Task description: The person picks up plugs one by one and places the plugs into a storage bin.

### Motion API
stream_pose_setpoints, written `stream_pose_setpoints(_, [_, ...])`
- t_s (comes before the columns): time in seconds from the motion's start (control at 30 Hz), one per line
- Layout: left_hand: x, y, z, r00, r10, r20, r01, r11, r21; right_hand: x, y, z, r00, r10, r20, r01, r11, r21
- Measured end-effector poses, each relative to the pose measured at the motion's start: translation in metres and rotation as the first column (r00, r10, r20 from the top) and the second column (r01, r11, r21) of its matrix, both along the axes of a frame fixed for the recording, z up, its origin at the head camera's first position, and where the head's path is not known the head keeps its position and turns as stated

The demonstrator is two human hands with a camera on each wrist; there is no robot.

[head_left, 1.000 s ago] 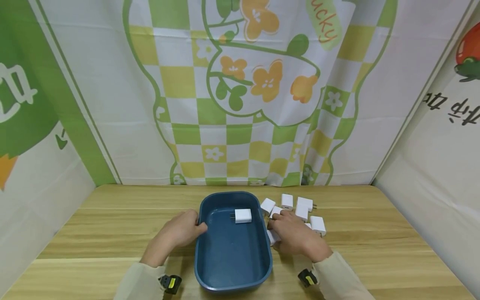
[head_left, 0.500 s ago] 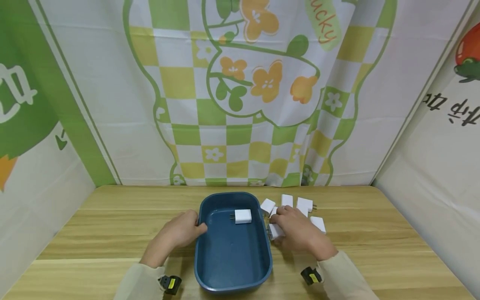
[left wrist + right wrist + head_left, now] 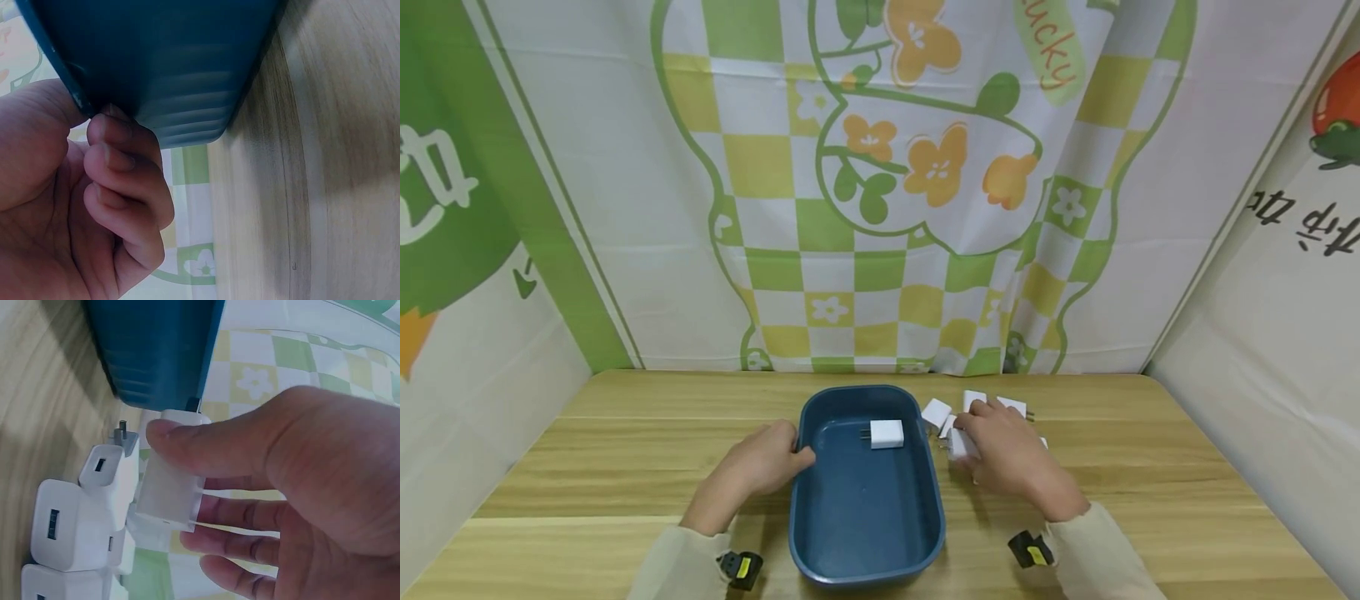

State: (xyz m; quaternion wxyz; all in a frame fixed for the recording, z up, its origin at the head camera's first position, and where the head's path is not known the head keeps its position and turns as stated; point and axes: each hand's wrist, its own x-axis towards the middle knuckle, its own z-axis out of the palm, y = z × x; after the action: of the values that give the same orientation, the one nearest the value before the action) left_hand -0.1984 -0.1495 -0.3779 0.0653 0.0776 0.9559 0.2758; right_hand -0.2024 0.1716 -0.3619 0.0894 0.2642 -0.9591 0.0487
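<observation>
Right hand (image 3: 1011,454) pinches a white charger (image 3: 167,494), prongs (image 3: 193,405) toward the blue bin (image 3: 865,517) just left of its fingers | loose chargers (image 3: 936,413) just past fingertips | left hand (image 3: 763,458) grips the bin | my worry: low carry snags prongs; loose pinch drops it

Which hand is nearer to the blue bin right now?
Left. The left hand grips the blue bin by its left rim, thumb over the edge. The right hand is off the bin's right side, apart from it, holding a white charger.
</observation>
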Motion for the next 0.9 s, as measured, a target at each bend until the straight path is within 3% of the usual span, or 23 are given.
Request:
stream_pose_setpoints(0.37, [0.000, 0.000, 0.000, 1.000, -0.002, 0.004, 0.002, 1.000, 0.008, 0.008, -0.005, 0.012, 0.997, -0.060, -0.053, 0.059, 0.998, -0.034])
stream_pose_setpoints(0.9, [-0.002, 0.000, -0.003, 1.000, -0.008, -0.002, 0.008, 1.000, 0.011, 0.025, -0.035, 0.017, 0.991, 0.095, -0.094, -0.103, 0.991, -0.082])
